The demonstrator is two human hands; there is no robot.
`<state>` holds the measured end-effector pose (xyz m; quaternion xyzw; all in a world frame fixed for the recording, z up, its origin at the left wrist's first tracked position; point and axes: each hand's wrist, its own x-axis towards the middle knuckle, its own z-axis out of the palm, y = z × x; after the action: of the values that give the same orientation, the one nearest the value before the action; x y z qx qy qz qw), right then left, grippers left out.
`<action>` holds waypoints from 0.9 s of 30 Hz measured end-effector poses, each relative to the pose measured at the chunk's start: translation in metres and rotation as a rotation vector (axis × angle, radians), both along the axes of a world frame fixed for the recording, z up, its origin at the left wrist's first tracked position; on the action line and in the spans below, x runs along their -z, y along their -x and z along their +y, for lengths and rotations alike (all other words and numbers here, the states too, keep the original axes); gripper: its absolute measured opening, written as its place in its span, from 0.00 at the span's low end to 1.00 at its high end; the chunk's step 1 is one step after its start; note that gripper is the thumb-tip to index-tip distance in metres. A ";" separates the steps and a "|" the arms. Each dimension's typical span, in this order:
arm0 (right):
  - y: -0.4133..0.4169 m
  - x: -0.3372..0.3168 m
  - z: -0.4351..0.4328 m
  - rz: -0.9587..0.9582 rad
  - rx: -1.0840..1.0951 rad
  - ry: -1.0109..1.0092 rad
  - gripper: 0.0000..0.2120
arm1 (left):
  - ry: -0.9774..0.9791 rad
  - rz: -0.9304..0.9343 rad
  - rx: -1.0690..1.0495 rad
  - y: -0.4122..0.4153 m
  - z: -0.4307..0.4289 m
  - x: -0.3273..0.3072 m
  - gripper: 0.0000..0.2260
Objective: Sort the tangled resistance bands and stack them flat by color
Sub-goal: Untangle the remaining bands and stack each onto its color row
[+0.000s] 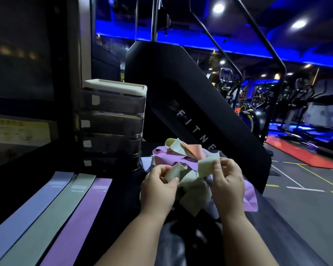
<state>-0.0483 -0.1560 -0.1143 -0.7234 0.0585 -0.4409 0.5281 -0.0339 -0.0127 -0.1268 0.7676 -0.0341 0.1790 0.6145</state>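
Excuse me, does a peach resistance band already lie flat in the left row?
No: only a pale blue band, a sage green band and a purple band lie flat; the peach band is tangled.

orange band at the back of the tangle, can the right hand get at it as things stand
Probably yes: the orange band lies uncovered on top, just beyond the right hand, but that hand pinches a green band and must let go first.

3 flat bands (52,215) left of tangle (174,160), drawers (112,127) apparently behind
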 end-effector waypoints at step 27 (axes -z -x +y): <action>0.036 -0.022 0.010 0.426 -0.641 -0.895 0.26 | 0.215 0.362 0.739 0.035 0.010 -0.023 0.08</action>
<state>-0.0842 -0.1455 -0.0925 -0.4844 0.1221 -0.0364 0.8655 -0.0689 -0.0026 -0.1036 0.6545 -0.1795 -0.1885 0.7099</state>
